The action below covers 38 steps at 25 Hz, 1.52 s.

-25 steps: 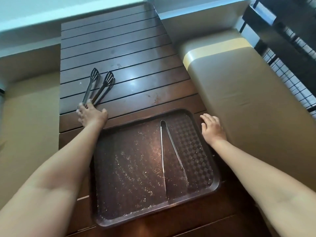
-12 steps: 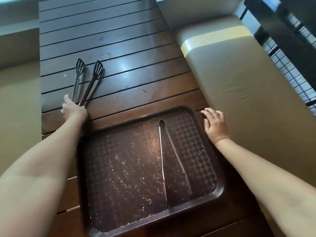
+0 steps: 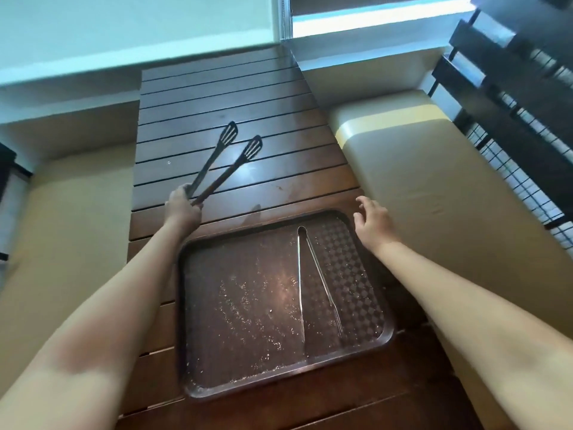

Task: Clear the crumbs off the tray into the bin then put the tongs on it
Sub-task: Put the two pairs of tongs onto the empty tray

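Gripping the hinge end of the black tongs [image 3: 221, 164], the left hand [image 3: 183, 209] is closed around both arms of the tool just beyond the tray's 11 o'clock corner. From the fist the tongs run toward 1 o'clock over the slatted wooden table [image 3: 217, 97], their two slotted heads spread apart; whether the heads touch the slats or hang just above them cannot be told.

The right hand [image 3: 373, 225] is released, fingers loosely spread and slightly curled, grasping nothing. It sits at the tray's 1 o'clock corner, over or just beside the rim, and contact with the rim cannot be confirmed.

The dark brown tray [image 3: 198, 389] lies flat on the table at the near end, between the two forearms. Pale crumbs [image 3: 245, 308] are scattered across its floor, thickest in the middle and toward 7 o'clock, with a few along the near rim. A second pair, the thin metal tongs [image 3: 310, 280], lies inside the tray on its right half: the joined end points to 12 o'clock, and the two slim arms open toward 6 and 5 o'clock.

At 3 o'clock of the table stands a beige cushioned bench [image 3: 434, 193] with a yellow band across its far end. A matching cushioned seat [image 3: 71, 218] sits at 9 o'clock.
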Each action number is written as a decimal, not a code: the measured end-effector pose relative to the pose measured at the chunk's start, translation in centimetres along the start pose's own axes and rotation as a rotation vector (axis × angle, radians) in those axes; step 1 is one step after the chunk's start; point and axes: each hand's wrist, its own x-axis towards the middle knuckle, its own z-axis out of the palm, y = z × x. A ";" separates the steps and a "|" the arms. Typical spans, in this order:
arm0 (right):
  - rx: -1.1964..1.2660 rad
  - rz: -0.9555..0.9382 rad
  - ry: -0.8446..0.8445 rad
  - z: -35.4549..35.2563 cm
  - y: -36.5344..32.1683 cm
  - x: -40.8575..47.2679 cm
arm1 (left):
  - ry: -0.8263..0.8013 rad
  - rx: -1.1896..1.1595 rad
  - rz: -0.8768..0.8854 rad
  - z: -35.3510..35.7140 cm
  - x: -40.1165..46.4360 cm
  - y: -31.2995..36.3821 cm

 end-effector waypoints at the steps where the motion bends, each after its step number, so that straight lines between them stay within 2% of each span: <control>1: 0.024 -0.066 0.033 -0.8 -1.8 -0.6 | -0.025 0.027 0.076 -0.5 -1.2 0.7; 4: 0.116 -0.297 0.167 -3.2 -7.2 -2.6 | -0.103 0.127 0.292 -2.5 -5.0 2.8; 7: 0.030 -0.465 0.181 -4.6 -11.0 -4.5 | -0.201 0.243 0.445 -5.0 -8.5 4.2; 9: -0.138 -0.477 0.084 -4.8 -12.1 -5.5 | -0.245 0.316 0.523 -6.3 -10.5 4.8; 12: -0.352 -0.394 -0.104 -4.2 -12.2 -7.4 | -0.289 0.367 0.608 -7.5 -12.7 5.1; 15: -0.383 -0.382 -0.169 -3.7 -12.0 -9.4 | -0.301 0.388 0.687 -8.4 -14.0 4.7; 18: -0.336 -0.408 -0.218 -3.8 -11.9 -10.9 | -0.325 0.276 0.713 -9.1 -14.5 3.9; 20: -0.331 -0.390 -0.226 -3.7 -11.7 -11.8 | -0.233 0.141 0.665 -8.8 -15.0 3.7; 23: -0.246 -0.311 -0.204 -2.9 -11.8 -13.1 | -0.021 -0.084 0.374 -7.0 -17.4 4.1; 24: -0.203 -0.280 -0.198 -2.5 -12.1 -13.4 | -0.039 -0.167 0.267 -6.1 -18.5 4.4; 26: -0.091 -0.206 -0.192 -1.7 -12.8 -13.9 | -0.179 -0.224 0.119 -4.1 -20.6 4.7; 28: 0.014 -0.145 -0.191 -1.1 -13.5 -14.4 | -0.256 -0.195 0.096 -2.0 -22.4 4.5; 32: 0.022 -0.184 -0.262 0.2 -13.6 -16.1 | -0.137 -0.253 0.039 0.2 -23.3 2.4; 35: -0.078 -0.184 -0.325 1.2 -12.2 -17.2 | -0.170 -0.192 -0.035 0.8 -23.3 0.5; 38: -0.165 -0.221 -0.319 2.4 -10.5 -17.6 | -0.191 -0.117 -0.102 1.6 -23.1 -1.5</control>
